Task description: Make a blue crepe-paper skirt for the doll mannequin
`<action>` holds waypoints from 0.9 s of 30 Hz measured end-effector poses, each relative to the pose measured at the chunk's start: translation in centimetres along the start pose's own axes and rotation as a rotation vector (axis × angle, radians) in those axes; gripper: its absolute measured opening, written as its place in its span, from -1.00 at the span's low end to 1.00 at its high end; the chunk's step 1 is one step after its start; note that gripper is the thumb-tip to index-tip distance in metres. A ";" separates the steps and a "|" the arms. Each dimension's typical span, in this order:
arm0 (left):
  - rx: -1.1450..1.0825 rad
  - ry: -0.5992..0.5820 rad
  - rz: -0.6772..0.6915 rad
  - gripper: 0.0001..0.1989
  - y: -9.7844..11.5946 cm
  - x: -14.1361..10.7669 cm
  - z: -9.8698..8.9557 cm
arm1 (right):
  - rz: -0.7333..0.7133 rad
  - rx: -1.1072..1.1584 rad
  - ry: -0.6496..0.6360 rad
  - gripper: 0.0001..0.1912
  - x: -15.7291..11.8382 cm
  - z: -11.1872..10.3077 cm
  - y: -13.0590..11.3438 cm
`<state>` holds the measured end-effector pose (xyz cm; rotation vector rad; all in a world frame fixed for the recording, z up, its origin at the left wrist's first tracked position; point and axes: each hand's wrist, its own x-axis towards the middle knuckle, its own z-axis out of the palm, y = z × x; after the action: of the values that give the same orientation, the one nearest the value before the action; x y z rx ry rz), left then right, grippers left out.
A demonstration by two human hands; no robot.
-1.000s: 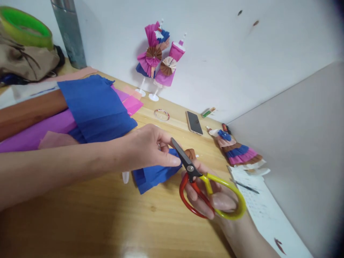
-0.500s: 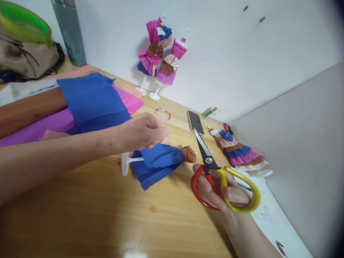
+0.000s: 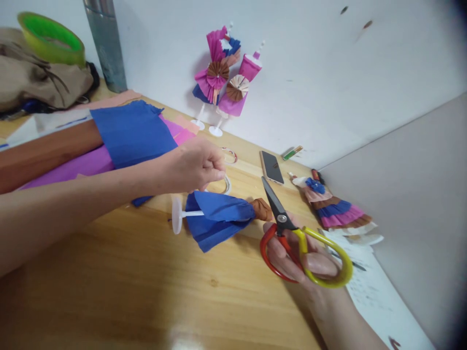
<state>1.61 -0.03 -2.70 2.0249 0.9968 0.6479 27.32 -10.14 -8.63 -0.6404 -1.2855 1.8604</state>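
My right hand (image 3: 288, 257) holds a pair of scissors (image 3: 282, 218) by its red and yellow handles. The dark blades look closed and point up and away from me. My left hand (image 3: 199, 163) is closed in a fist-like pinch above the table; whatever is between its fingers cannot be made out. Just below it, a white ring like a roll of tape (image 3: 227, 184) is partly hidden by the hand. Beneath lies a small dress stand (image 3: 177, 215) on its side, wearing a blue crepe-paper skirt (image 3: 219, 216) and a brown top (image 3: 261, 209).
Blue paper (image 3: 133, 133), with brown and purple sheets, lies at the left. Two dressed stands (image 3: 219, 73) rise by the wall. A phone (image 3: 272, 166), a bracelet-like ring (image 3: 230, 155) and a layered paper dress (image 3: 333, 206) lie farther right. A bottle (image 3: 105, 46) stands back left.
My left hand has drawn slightly up and left from the white ring, so more of it shows. The scissors stay in my right hand. The whole view has shifted a little.
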 end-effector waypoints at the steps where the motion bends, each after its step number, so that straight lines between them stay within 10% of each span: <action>1: 0.003 0.015 -0.036 -0.77 0.0 0.0 -0.1 | 0.001 0.001 0.011 -0.73 -0.1 0.0 0.0; 27: 0.309 0.296 0.186 -0.57 -2.4 1.1 -1.5 | 0.043 -0.001 0.063 -0.72 -0.4 -0.9 0.0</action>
<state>0.18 2.47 -3.67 2.3594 1.1434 0.9640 28.18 -9.96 -8.99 -0.7265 -1.2404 1.8596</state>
